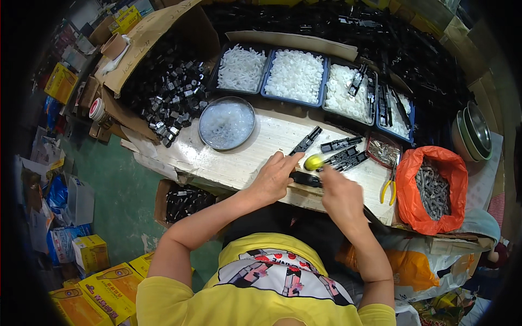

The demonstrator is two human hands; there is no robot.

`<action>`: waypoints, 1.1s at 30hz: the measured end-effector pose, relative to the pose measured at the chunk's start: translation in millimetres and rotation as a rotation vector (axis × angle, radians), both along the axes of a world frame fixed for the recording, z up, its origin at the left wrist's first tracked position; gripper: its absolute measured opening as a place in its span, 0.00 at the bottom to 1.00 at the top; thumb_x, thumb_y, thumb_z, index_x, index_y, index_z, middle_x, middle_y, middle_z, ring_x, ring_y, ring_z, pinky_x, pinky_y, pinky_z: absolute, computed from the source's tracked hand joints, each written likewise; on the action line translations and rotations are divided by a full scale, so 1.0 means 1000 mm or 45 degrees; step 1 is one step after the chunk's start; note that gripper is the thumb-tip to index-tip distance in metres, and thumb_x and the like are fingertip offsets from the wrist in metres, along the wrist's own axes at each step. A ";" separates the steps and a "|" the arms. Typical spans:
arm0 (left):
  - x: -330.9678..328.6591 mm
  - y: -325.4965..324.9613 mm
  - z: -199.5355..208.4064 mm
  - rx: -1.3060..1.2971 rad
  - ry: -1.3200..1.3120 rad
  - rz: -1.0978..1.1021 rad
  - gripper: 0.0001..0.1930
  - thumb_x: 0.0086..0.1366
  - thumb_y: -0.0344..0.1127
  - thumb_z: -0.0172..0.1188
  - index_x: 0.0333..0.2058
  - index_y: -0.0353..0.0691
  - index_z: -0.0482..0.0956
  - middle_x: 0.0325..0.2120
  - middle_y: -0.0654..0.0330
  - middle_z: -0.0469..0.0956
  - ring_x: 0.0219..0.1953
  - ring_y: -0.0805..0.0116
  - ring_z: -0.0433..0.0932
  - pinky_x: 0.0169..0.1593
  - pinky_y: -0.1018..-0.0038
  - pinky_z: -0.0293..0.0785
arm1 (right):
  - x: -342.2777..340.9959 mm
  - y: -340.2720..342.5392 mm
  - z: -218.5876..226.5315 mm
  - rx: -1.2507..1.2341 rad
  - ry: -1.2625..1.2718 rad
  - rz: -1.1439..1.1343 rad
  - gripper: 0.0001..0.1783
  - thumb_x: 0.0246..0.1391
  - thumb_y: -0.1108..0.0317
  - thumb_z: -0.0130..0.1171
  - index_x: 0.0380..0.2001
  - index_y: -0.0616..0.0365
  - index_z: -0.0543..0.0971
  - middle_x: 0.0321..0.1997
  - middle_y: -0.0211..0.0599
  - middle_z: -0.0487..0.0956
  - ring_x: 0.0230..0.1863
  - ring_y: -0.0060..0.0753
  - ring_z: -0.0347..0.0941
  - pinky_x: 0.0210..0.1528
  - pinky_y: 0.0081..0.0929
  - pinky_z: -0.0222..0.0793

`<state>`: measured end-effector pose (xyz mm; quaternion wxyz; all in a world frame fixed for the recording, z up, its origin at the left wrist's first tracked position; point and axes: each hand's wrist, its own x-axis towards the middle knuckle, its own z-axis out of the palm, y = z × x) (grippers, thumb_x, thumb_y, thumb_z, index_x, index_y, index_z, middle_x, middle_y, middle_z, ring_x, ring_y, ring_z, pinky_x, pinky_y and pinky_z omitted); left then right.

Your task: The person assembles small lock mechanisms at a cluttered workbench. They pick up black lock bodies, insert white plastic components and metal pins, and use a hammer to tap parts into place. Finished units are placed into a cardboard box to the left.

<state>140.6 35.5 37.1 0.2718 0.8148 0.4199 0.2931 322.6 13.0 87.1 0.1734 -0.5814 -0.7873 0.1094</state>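
My left hand (274, 176) presses a long black plastic part (305, 179) flat on the pale wooden board (239, 157), fingers laid over its left end. My right hand (340, 193) grips a tool with a yellow-green handle (313, 161), its top just above the same black part. Three more black parts lie on the board just beyond: one slanted (305, 140) and two to the right (341, 144) (348, 159).
A round metal dish of clear rings (227, 123) stands to the left. Blue trays of white pieces (295, 76) line the back. An orange bag of grey screws (432, 190), yellow-handled pliers (388, 190) and a small tray of metal bits (384, 149) are to the right. Black parts fill a cardboard box (168, 87).
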 end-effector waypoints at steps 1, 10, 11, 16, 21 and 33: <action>0.000 -0.002 -0.001 0.061 0.019 0.031 0.35 0.43 0.20 0.59 0.54 0.34 0.60 0.34 0.54 0.69 0.38 0.56 0.65 0.41 0.65 0.62 | -0.002 0.004 -0.005 -0.070 -0.115 0.029 0.08 0.54 0.65 0.49 0.28 0.59 0.70 0.20 0.46 0.75 0.18 0.51 0.71 0.20 0.44 0.66; -0.006 -0.034 -0.015 0.084 -0.200 0.399 0.38 0.44 0.21 0.57 0.57 0.34 0.55 0.43 0.51 0.65 0.44 0.54 0.63 0.49 0.63 0.55 | -0.028 0.009 -0.001 -0.047 -0.224 0.139 0.08 0.52 0.64 0.53 0.33 0.56 0.72 0.17 0.41 0.73 0.16 0.46 0.71 0.17 0.40 0.64; -0.010 -0.038 -0.015 0.051 -0.205 0.401 0.39 0.43 0.20 0.56 0.57 0.34 0.54 0.44 0.50 0.65 0.44 0.54 0.62 0.50 0.63 0.55 | -0.026 0.010 -0.001 -0.023 -0.185 0.148 0.08 0.52 0.65 0.53 0.33 0.56 0.72 0.17 0.41 0.72 0.16 0.45 0.71 0.17 0.39 0.65; -0.020 -0.038 -0.012 -0.106 -0.297 0.450 0.42 0.39 0.15 0.48 0.59 0.36 0.51 0.43 0.50 0.64 0.45 0.54 0.62 0.52 0.64 0.58 | -0.025 -0.008 0.003 0.180 0.002 0.233 0.08 0.50 0.66 0.55 0.32 0.57 0.73 0.17 0.39 0.71 0.16 0.39 0.72 0.16 0.34 0.65; -0.018 -0.033 -0.003 -0.335 -0.457 0.502 0.43 0.37 0.13 0.46 0.59 0.37 0.51 0.43 0.51 0.64 0.45 0.57 0.63 0.52 0.68 0.61 | -0.020 -0.006 -0.009 0.071 -0.090 0.211 0.11 0.48 0.67 0.57 0.36 0.57 0.73 0.18 0.38 0.72 0.16 0.41 0.70 0.18 0.34 0.65; -0.009 -0.026 0.000 -0.153 -0.323 0.462 0.40 0.39 0.14 0.48 0.58 0.37 0.53 0.45 0.51 0.64 0.48 0.53 0.62 0.54 0.64 0.57 | -0.012 -0.015 -0.027 0.255 0.083 0.205 0.13 0.46 0.66 0.58 0.37 0.58 0.74 0.17 0.35 0.68 0.16 0.34 0.68 0.18 0.31 0.63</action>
